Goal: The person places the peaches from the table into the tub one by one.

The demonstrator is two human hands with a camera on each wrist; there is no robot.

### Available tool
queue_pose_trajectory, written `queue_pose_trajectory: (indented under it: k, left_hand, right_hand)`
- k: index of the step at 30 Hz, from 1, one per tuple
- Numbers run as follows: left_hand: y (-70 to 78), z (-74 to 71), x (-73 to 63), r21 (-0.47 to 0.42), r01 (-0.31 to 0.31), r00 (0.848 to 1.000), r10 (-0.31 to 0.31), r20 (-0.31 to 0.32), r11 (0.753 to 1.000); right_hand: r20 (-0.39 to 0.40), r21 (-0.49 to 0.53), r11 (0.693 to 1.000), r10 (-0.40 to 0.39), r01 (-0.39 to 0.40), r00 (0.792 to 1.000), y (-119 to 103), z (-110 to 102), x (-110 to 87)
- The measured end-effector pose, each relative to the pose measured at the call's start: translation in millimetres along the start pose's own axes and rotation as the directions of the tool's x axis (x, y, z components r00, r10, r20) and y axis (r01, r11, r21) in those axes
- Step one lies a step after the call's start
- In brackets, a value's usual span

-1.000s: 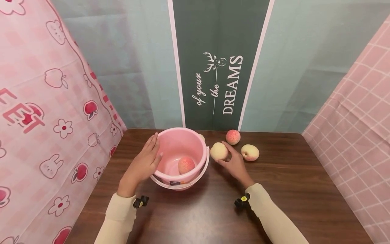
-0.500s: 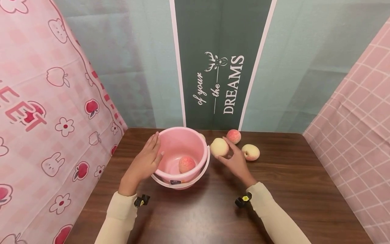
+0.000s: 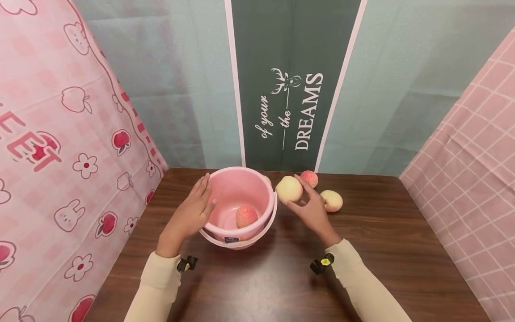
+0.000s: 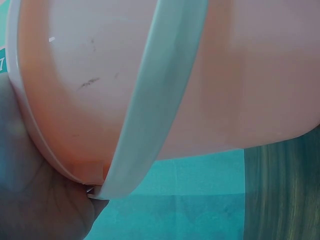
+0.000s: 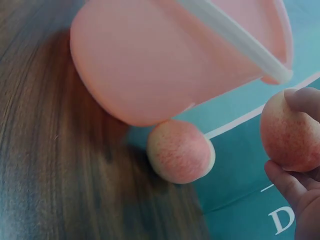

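Note:
A pink bucket (image 3: 241, 179) stands on the table with one reddish peach (image 3: 246, 216) on its bottom. My left hand (image 3: 191, 212) rests against the left side of the bucket's rim, its fingers straight; in the left wrist view the palm (image 4: 45, 200) touches the rim near the white handle (image 4: 155, 100). My right hand (image 3: 315, 212) pinches a pale yellow peach (image 3: 289, 189) between thumb and fingers, raised just right of the rim. In the right wrist view this held peach (image 5: 287, 132) shows a pink blush.
Behind the right hand lie a red peach (image 3: 310, 178) and a yellow one (image 3: 332, 201). Another peach (image 5: 180, 151) sits beside the bucket's base, mostly hidden in the head view. The brown table (image 3: 257, 281) meets hanging cloths at the back and sides.
My right hand has lifted the pale peach a little, up to about rim height. The left hand and the bucket have stayed nearly still.

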State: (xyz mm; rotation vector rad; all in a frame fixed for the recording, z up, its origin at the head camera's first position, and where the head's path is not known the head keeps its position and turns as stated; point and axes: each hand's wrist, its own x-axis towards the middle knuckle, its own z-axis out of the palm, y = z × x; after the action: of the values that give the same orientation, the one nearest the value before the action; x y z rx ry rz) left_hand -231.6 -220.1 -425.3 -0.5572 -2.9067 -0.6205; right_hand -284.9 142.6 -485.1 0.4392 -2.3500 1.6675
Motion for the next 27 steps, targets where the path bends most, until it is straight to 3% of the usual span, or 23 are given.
queue_pose_trajectory:
  k: [8,17,27]
  left_hand:
    - [1.0,-0.7,0.4,0.002,-0.005,1.000,0.005,-0.001,1.000]
    - [2.0,-1.8,-0.4,-0.002,0.004,1.000,-0.004,0.003,1.000]
    - [1.5,-1.0,0.1,-0.003,0.006,1.000,-0.006,0.007,1.000]
  right_hand:
    - [-0.010,0.068,0.997,-0.020,0.021,1.000,-17.5,-2.3,2.7]
    - [0.012,0.053,0.998,-0.047,0.047,0.999,-66.3,-7.5,0.1]
    - [0.006,0.082,0.994,-0.072,0.071,0.997,-78.8,-7.1,2.0]
